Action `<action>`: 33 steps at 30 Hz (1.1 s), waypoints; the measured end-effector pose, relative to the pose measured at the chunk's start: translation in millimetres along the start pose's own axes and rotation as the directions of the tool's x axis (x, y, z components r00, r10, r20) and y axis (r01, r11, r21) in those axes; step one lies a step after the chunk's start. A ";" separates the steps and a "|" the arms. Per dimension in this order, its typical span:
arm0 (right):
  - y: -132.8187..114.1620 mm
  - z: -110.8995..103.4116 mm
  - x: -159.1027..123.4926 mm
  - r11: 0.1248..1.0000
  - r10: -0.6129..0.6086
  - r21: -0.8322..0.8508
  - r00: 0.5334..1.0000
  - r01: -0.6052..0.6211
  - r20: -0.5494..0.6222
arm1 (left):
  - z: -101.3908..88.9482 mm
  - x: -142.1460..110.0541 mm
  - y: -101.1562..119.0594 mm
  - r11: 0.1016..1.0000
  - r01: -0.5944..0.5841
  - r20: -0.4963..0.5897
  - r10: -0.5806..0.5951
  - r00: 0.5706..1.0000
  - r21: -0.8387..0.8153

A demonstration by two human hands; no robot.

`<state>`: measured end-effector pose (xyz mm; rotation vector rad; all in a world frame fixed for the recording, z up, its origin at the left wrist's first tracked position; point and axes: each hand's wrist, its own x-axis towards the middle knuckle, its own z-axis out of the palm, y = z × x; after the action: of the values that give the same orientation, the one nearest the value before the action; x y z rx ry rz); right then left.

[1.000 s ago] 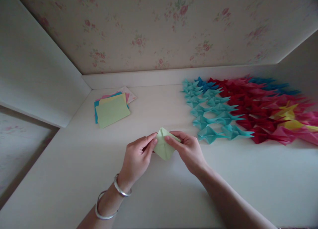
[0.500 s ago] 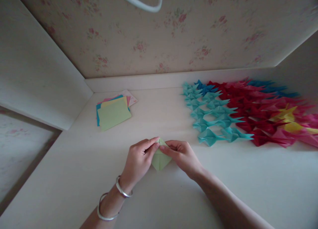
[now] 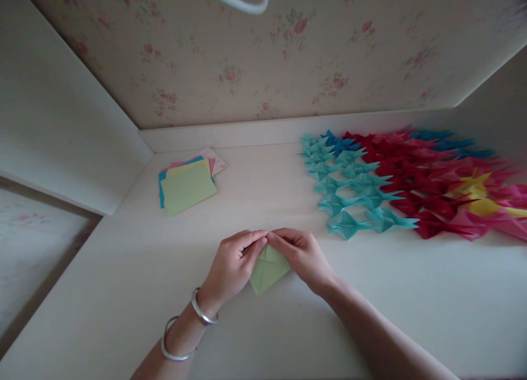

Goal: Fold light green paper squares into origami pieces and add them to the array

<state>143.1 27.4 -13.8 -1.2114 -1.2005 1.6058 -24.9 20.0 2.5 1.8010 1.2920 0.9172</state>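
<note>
A light green sheet of origami paper, creased and partly folded, is held just above or on the white table in front of me. My left hand pinches its upper left edge between thumb and fingers. On the other side my right hand grips the upper right edge. Both thumbs meet near the top corner, so that part of the paper is hidden. Two silver bangles sit on my left wrist.
A stack of coloured paper, green on top, lies at the back left. Rows of folded paper cranes in turquoise, red, pink, blue and yellow cover the back right. A white cable hangs before the flowered wall. A white panel rises at left.
The green paper has turned slightly, and its lower point now reaches nearer to me and a little left. My thumbs have come closer together at the top corner.
</note>
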 end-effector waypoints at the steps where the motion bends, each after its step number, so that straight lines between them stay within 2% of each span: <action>1: 0.7 -0.3 0.0 1.000 -0.022 -0.015 1.000 0.022 0.001 | -0.2 0.1 -0.2 1.000 0.020 0.008 -0.020 1.000 -0.007; 7: -0.8 -2.8 -2.7 0.953 -0.151 -0.263 0.989 0.146 0.002 | -1.4 -0.1 -2.4 0.978 0.211 0.095 -0.209 0.973 -0.006; 10: -2.2 -3.1 -3.7 0.931 -0.189 -0.313 0.982 0.186 0.019 | -2.1 1.6 -0.9 0.972 0.218 0.164 -0.202 0.965 -0.084; 15: -2.7 -2.6 -3.9 0.938 -0.200 -0.283 0.980 0.199 0.026 | -2.1 3.4 2.9 0.953 0.186 0.228 -0.131 0.965 -0.239; 20: -3.0 -3.4 -1.9 0.953 -0.205 -0.222 0.978 0.206 0.030 | -0.3 1.1 1.0 0.901 0.261 0.224 -0.190 0.956 -0.347; 24: -1.7 -7.2 1.0 0.991 -0.121 -0.052 0.992 0.122 0.029 | -0.7 -0.1 -2.7 0.838 0.301 0.212 -0.226 0.951 -0.454; 29: -3.5 -9.6 0.3 0.997 -0.063 -0.031 0.996 0.065 0.067 | -3.6 1.2 -3.5 0.810 0.349 0.151 -0.316 0.937 -0.472; 33: -5.0 -8.9 -1.3 0.999 -0.038 0.002 0.994 0.038 0.099 | -5.9 2.5 1.7 0.870 0.321 0.174 -0.274 0.946 -0.374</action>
<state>152.3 29.4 -9.5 -1.1133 -1.2784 1.6540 -28.6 22.8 7.2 1.2754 1.1678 0.8181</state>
